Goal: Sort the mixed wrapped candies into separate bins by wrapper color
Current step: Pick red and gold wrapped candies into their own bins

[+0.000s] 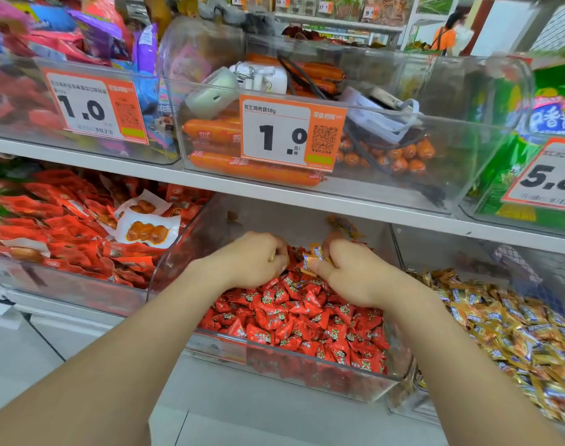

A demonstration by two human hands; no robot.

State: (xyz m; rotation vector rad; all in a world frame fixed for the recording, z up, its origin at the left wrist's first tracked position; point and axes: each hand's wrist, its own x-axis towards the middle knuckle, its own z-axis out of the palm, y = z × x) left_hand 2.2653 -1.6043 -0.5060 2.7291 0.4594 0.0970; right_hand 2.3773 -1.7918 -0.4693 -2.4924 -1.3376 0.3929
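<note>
Head view: a clear bin (191, 249) under the white shelf (306, 201) holds red candies (306, 323), with gold candies (500, 320) heaped just beyond its right wall. Toward its back, the left hand (255, 259) curls round a yellow piece (272, 257); the right hand (348, 272) pinches orange-yellow wrapped candies (311, 257).

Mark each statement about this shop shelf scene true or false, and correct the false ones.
1. The left hand and right hand both reach into the clear plastic bin of red-wrapped candies. True.
2. The right hand pinches gold-wrapped candies. True.
3. The neighbouring clear bin on the right holds green candies. False: it holds a gold-wrapped candy pile.
4. The orange-and-white price tag before the orange sausages reads 5.8. False: it reads 1.0.
</note>
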